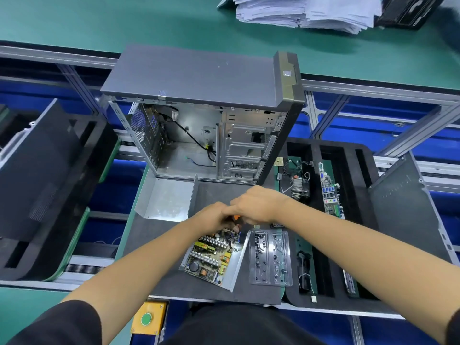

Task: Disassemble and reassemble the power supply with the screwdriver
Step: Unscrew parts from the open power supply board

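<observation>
While both hands meet over the far end of the open power supply (pixel 214 257), the head view has everything centred on the dark mat (pixel 154 232). The left hand (pixel 211 217) is curled, fingers bunched against the right hand (pixel 254 205), and between them peeks the orange and black handle of the screwdriver (pixel 237 220). The right hand's fingers fold down over that handle; the left hand's fingers close in at the same spot, though exactly what they pinch is hidden. The supply lies lid-off on the mat, tilted, its circuit board showing coils, capacitors and heat sinks. Its bent metal cover (pixel 165 199) sits on the mat to the far left of the supply, lying open side up. Just right of the supply lies a clear plastic tray (pixel 270 260) with small dark screws in its channels. Beyond the mat stands an open computer case (pixel 206 115), side panel off, cables hanging inside. Right of the mat, a black foam holder (pixel 348 220) carries a motherboard (pixel 329 192) on edge and a heat sink with wires. At the mat's near edge a yellow box with a green button (pixel 146 318) sits. Far past the case, a paper stack (pixel 306 11) rests on the green bench.
</observation>
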The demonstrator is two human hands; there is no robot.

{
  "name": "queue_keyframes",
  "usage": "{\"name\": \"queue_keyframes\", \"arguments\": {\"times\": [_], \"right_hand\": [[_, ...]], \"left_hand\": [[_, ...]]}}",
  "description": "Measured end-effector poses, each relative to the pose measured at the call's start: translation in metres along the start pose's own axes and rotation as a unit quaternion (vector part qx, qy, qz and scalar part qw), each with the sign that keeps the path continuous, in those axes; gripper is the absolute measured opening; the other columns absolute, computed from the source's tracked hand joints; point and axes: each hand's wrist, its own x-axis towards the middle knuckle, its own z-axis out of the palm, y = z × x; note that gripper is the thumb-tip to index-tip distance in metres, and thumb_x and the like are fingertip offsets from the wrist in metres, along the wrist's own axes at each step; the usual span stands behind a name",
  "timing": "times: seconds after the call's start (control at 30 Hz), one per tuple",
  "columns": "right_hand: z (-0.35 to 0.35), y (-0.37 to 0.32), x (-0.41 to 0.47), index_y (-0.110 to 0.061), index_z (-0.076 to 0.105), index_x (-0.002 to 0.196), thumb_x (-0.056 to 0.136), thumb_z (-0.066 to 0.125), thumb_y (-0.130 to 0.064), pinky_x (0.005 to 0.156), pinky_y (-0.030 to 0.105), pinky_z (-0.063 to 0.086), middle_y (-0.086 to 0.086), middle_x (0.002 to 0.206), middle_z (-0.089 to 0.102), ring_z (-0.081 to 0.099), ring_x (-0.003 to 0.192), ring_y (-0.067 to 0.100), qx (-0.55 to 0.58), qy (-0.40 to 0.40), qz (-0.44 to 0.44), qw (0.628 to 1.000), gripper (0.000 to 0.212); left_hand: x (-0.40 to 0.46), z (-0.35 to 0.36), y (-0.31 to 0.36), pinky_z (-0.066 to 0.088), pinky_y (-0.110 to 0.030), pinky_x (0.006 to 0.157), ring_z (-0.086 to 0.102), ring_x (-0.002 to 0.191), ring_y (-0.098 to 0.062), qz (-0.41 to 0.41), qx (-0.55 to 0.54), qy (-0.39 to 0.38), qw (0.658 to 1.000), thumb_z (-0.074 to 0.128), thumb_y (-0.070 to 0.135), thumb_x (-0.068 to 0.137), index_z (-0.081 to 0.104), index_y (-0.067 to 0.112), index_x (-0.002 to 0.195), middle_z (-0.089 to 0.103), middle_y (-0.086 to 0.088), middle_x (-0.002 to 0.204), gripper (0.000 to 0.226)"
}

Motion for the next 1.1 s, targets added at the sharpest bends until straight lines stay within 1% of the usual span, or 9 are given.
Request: {"name": "queue_keyframes", "arguments": {"times": [0.1,0.23,0.4,0.47,0.57,0.7,0.8,0.9,1.1], "right_hand": [[-0.001,0.001,0.002,-0.022,0.053,0.117,0.098,0.05,-0.038,0.051,0.033,0.03,0.003,0.089,0.067,0.058,0.068,0.028,-0.053,-0.029,0.024,0.998,0.025],[0.0,-0.006,0.005,-0.016,0.066,0.104,0.099,0.038,-0.049,0.05,0.03,0.03,0.006,0.083,0.069,0.049,0.06,0.026,-0.085,-0.062,0.069,0.992,0.043],[0.003,-0.011,0.001,-0.021,0.04,0.124,0.098,0.047,-0.044,0.046,0.033,0.032,0.001,0.087,0.053,0.038,0.049,0.02,-0.031,-0.021,0.04,0.999,0.036],[-0.002,-0.008,0.0,-0.023,0.04,0.127,0.099,0.051,-0.028,0.05,0.036,0.043,0.001,0.09,0.057,0.047,0.053,0.024,-0.034,-0.022,0.003,0.999,0.031],[-0.005,-0.006,0.001,-0.022,0.049,0.124,0.1,0.051,-0.027,0.053,0.035,0.042,0.002,0.088,0.066,0.06,0.066,0.027,-0.047,-0.022,0.009,0.999,0.025],[-0.004,-0.009,0.006,-0.017,0.062,0.11,0.099,0.044,-0.042,0.048,0.029,0.027,0.003,0.074,0.06,0.043,0.054,0.022,-0.062,-0.047,0.077,0.994,0.033],[-0.005,-0.01,0.005,-0.018,0.063,0.106,0.099,0.037,-0.044,0.051,0.029,0.032,0.003,0.081,0.068,0.048,0.058,0.023,-0.065,-0.068,0.096,0.991,0.037],[-0.004,-0.004,0.0,-0.021,0.041,0.118,0.096,0.042,-0.051,0.053,0.033,0.041,0.002,0.084,0.065,0.053,0.062,0.026,-0.021,-0.044,0.07,0.996,0.037],[-0.012,0.005,-0.001,-0.025,0.047,0.123,0.097,0.054,-0.025,0.057,0.036,0.049,0.002,0.091,0.068,0.064,0.072,0.028,-0.036,-0.022,0.011,0.999,0.027]], "left_hand": [[0.0,0.001,0.002,0.049,-0.024,0.072,0.067,0.079,-0.001,0.014,0.011,-0.002,1.0,0.079,0.019,0.086,0.069,0.028,0.101,0.076,0.012,0.088,0.02],[0.001,0.0,0.005,0.038,-0.011,0.058,0.061,0.067,0.008,0.02,-0.003,-0.002,1.0,0.089,0.044,0.07,0.057,0.052,0.078,0.066,0.027,0.07,0.034],[-0.002,0.003,0.001,0.047,-0.031,0.067,0.063,0.069,0.003,0.026,-0.033,0.022,0.999,0.085,0.034,0.08,0.072,0.029,0.086,0.069,0.024,0.073,0.015],[-0.003,0.004,0.001,0.053,-0.036,0.071,0.07,0.076,-0.015,0.068,-0.028,0.031,0.997,0.083,0.027,0.083,0.076,0.02,0.103,0.075,0.007,0.085,0.023],[-0.003,0.003,0.006,0.055,-0.04,0.074,0.07,0.082,-0.018,0.064,-0.036,0.037,0.997,0.087,0.036,0.077,0.074,0.037,0.102,0.076,0.004,0.089,0.028],[-0.004,0.006,0.006,0.049,-0.024,0.063,0.065,0.073,0.0,0.059,-0.035,0.088,0.994,0.084,0.067,0.064,0.063,0.062,0.079,0.07,0.025,0.075,0.026],[-0.004,0.007,0.007,0.045,-0.03,0.055,0.061,0.063,-0.005,0.049,0.014,0.088,0.995,0.072,0.073,0.076,0.064,0.049,0.075,0.068,0.016,0.067,0.025],[-0.004,0.006,0.003,0.054,-0.033,0.067,0.061,0.071,-0.002,0.034,0.022,0.07,0.997,0.071,0.058,0.086,0.07,0.034,0.089,0.065,0.025,0.074,0.024],[-0.002,0.007,0.0,0.056,-0.033,0.072,0.068,0.078,-0.006,0.035,-0.005,0.1,0.994,0.075,0.066,0.075,0.072,0.037,0.098,0.074,0.012,0.083,0.038]]}}
